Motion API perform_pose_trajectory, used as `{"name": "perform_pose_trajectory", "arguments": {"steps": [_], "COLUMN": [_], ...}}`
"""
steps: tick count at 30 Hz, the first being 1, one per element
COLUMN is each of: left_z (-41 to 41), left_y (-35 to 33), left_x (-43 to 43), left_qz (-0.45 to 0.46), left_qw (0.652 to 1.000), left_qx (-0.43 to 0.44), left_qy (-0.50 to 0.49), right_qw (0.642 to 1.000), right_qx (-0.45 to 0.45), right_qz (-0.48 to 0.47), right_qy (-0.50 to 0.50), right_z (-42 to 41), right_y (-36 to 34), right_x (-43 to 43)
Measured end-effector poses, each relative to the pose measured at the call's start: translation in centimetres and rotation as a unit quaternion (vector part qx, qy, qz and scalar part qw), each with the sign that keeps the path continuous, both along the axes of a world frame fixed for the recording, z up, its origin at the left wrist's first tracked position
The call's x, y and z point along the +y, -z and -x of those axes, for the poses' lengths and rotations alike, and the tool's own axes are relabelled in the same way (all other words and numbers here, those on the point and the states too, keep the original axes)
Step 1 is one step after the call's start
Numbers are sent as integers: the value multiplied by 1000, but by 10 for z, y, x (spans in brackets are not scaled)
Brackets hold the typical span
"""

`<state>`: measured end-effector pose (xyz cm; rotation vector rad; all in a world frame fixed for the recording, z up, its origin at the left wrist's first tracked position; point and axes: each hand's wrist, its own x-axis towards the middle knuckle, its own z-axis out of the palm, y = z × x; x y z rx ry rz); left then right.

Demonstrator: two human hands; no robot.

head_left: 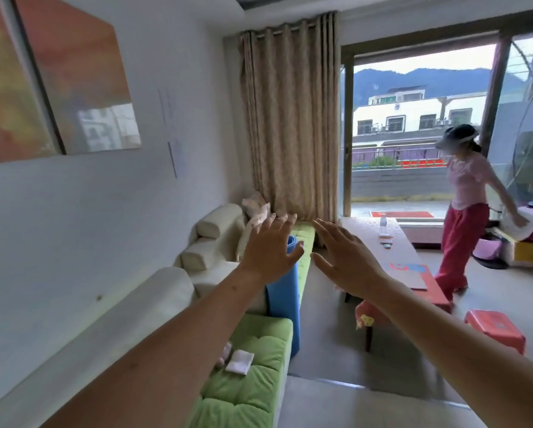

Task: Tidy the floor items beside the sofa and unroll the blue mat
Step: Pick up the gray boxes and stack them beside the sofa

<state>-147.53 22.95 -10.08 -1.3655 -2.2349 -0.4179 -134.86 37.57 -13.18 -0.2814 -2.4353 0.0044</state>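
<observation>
- Nearest me, 2 bare forearms stretch out over the sofa's green seat cushions point(252, 375), where a small folded white cloth point(239, 361) lies on the cushion top.
- The left hand point(269, 245) is spread wide, fingers apart, holding nothing; it hangs in front of the top of the blue mat point(285, 301), and I cannot tell whether it touches it.
- The right hand point(344, 253) is just as open, palm down, its grip empty, just to the right of the roll.
- The blue mat stands upright and rolled, its foot on the floor, leaning against the front edge of the sofa point(203, 261) between 2 green cushions.
- By my reckoning the task has barely started: the mat is not yet unrolled, and no floor items beside the sofa are being handled. Taking hold of the roll looks like the step in hand.
- The grey floor point(330, 341) between sofa and low tabletop point(401, 251) is bare, a fair lane for laying the mat out.
- On that tabletop sit a clear bottle point(383, 222) and a few small flat things; a red stool point(495, 329) stands near its close end.
- Farther on, another person in a pink top point(467, 193) reaches toward clutter at the right.
- Beige curtains point(289, 125) and an open balcony doorway close off the far end.
</observation>
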Motion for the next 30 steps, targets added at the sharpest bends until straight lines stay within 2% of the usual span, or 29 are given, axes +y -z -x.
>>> {"name": "perform_pose_trajectory", "arguments": {"steps": [3, 6, 13, 21, 26, 30], "left_z": [35, 67, 133, 185, 179, 126], "left_y": [1, 8, 33, 60, 102, 178], "left_x": [40, 67, 110, 181, 236, 294], "left_qz": [-9, -26, -7, -7, 49, 171], "left_qw": [1000, 999, 998, 994, 980, 944], "left_qx": [0, -35, -61, -61, -80, -101], "left_qy": [11, 15, 12, 85, 173, 264], "right_qw": [1000, 999, 995, 988, 973, 931], "right_qx": [-7, -9, -38, -65, -125, -168], "right_qz": [3, 32, 62, 68, 86, 166], "right_qy": [12, 34, 71, 125, 174, 278], "right_z": [34, 63, 113, 131, 109, 43], "right_y": [2, 6, 20, 35, 65, 142], "right_x": [40, 72, 114, 152, 169, 176]}}
